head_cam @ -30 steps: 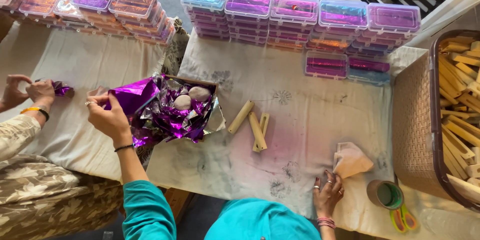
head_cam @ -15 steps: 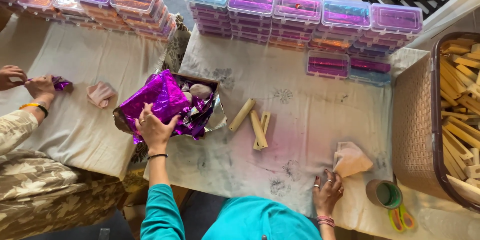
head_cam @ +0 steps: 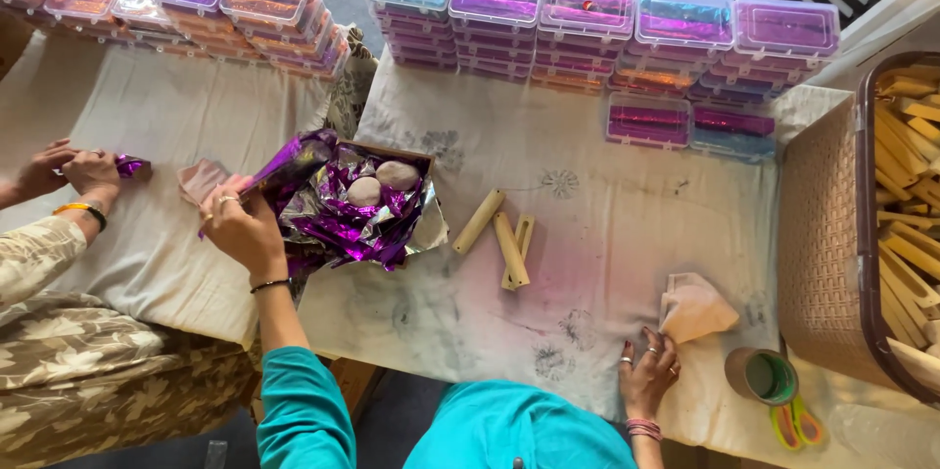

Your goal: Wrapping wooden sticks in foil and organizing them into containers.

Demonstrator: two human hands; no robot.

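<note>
The shallow cardboard box of crumpled purple foil [head_cam: 357, 210] sits mid-table. Right of the box lie three pale wooden sticks [head_cam: 501, 239]; further right, a brown woven basket [head_cam: 827, 234]. Behind the box stand stacked clear plastic cases [head_cam: 597, 33]. Left of the box rests the left hand [head_cam: 243, 226].

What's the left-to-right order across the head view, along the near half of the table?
Co-worker's hands on a purple-wrapped piece → left hand pinching purple foil → box of foil sheets with two pale lumps → three wooden sticks → right hand at a folded cloth → tape roll → brown basket of sticks.
</note>
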